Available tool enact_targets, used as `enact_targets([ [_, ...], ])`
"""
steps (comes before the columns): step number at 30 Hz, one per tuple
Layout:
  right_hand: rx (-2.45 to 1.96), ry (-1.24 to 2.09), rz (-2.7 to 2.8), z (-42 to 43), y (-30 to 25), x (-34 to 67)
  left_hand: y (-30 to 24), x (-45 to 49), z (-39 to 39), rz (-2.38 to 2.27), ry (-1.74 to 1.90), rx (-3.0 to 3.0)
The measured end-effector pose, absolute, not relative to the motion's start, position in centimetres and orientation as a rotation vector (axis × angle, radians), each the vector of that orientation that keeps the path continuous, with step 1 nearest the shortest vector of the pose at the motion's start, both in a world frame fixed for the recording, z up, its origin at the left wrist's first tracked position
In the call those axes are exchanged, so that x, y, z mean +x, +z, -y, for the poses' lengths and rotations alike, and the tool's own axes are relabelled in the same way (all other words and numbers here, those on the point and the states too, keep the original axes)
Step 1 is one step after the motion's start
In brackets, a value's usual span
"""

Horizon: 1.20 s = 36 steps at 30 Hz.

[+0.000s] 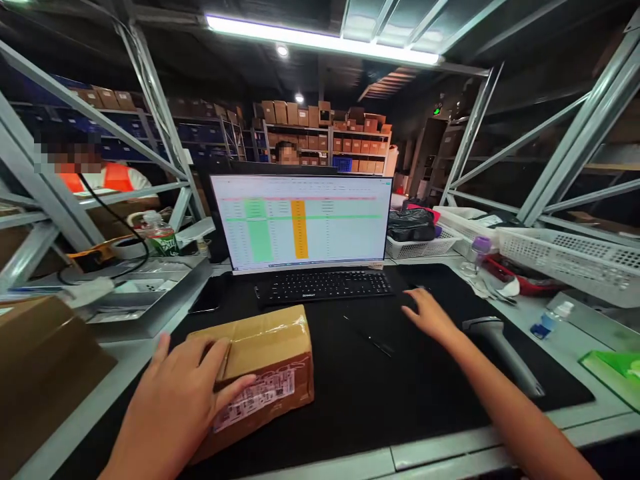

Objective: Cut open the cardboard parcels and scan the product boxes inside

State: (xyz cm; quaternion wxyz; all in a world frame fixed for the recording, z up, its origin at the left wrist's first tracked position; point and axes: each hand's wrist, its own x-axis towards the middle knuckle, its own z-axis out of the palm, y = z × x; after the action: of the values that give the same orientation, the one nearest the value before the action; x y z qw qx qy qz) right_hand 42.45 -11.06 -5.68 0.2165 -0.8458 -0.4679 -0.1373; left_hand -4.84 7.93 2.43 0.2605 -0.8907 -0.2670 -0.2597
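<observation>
Taped + labelled already, carton (pixel 267 337) sits nearside of kybd (pixel 330 285), L hand (pixel 177 383) w/ fingers gripping its L end; R hand (pixel 429 317) open, apparently empty, just R of kybd; scanner (pixel 505 353) unheld farther R; remainder unclear

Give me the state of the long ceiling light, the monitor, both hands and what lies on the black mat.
Long ceiling light: lit.
Monitor: on, showing a table.
Cardboard box: looks closed, label on near side.
Left hand: on the box.
Right hand: open, contact unclear.
Keyboard: lying flat.
Phone: screen dark.
Pen: lying loose.
Scanner: lying down, not held.
</observation>
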Motion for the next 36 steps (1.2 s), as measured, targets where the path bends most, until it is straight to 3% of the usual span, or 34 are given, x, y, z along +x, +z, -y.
enact_targets([
  [6, -2.217, -0.368, 1.488, 5.1, -9.1, 41.9, 0.5, -2.5, -6.5, 0.793, -0.688, -2.181],
  [14, -2.058, -0.49, 1.586, -2.2, -12.0, 41.2, -1.3, -4.3, -6.4, 0.556, -1.004, -2.008],
  [36, -2.083, -0.527, 1.639, -3.3, -13.4, 41.6, -1.9, -4.0, -5.7, 0.582, -1.157, -1.979],
])
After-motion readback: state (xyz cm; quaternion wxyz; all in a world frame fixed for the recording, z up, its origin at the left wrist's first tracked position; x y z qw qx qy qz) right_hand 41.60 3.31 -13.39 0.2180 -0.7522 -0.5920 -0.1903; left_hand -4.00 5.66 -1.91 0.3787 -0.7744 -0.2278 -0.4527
